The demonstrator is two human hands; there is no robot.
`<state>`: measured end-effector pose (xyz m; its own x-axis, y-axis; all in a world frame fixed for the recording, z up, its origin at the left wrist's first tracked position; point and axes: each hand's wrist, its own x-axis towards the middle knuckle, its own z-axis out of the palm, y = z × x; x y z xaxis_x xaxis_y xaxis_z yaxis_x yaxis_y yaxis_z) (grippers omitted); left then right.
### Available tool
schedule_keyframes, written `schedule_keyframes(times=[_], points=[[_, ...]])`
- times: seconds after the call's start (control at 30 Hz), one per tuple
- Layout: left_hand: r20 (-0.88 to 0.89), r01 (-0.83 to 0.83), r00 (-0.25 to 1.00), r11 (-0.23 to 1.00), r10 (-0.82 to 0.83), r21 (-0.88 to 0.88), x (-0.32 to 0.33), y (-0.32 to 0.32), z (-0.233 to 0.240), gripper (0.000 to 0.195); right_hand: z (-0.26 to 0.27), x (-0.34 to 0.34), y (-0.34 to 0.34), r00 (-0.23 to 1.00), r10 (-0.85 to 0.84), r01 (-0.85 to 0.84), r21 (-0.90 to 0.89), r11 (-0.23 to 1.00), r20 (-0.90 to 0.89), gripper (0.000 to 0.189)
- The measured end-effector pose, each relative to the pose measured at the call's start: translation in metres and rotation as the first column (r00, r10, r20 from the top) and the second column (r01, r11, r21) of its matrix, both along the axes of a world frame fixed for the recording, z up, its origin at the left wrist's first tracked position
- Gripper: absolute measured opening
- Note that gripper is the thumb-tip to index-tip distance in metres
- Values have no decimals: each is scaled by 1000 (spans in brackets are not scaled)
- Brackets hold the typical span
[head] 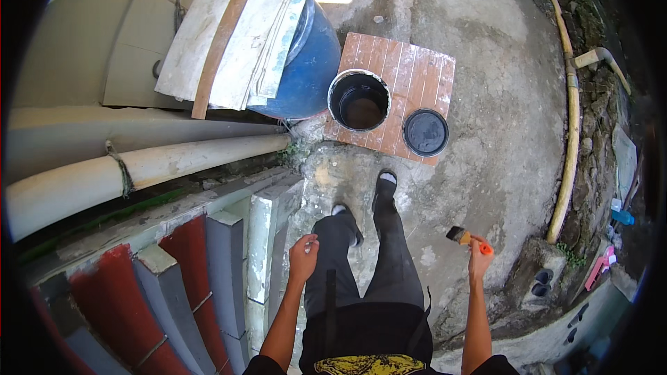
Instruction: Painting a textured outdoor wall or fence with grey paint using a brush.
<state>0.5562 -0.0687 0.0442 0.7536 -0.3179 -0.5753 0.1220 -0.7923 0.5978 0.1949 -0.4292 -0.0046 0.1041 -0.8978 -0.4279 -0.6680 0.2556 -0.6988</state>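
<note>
My right hand (480,259) is closed on the orange handle of a paintbrush (461,236), whose dark bristles point left, away from my body. My left hand (304,258) hangs beside my left thigh with fingers curled; no object shows in it. Ahead of my feet a wooden slatted board (393,62) lies on the concrete. On it stands an open bucket (359,100) with dark paint-coated inner walls and a brownish content at the bottom. A round black lid or shallow dish (425,133) lies to its right.
A blue barrel (307,73) topped with pale boards (234,36) stands left of the bucket. A thick pipe (167,163) runs along the wall. Red and grey painted balusters (224,265) are at lower left. At right are a thin pipe (572,151), stones and sandals (543,282).
</note>
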Motion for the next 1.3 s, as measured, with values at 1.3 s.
schedule_keyframes(times=[1.3], points=[[-6,-198,979,939,204,-281,192,-259,-127,53,-120,538,-40,946,106,-172,196,965,308,30]])
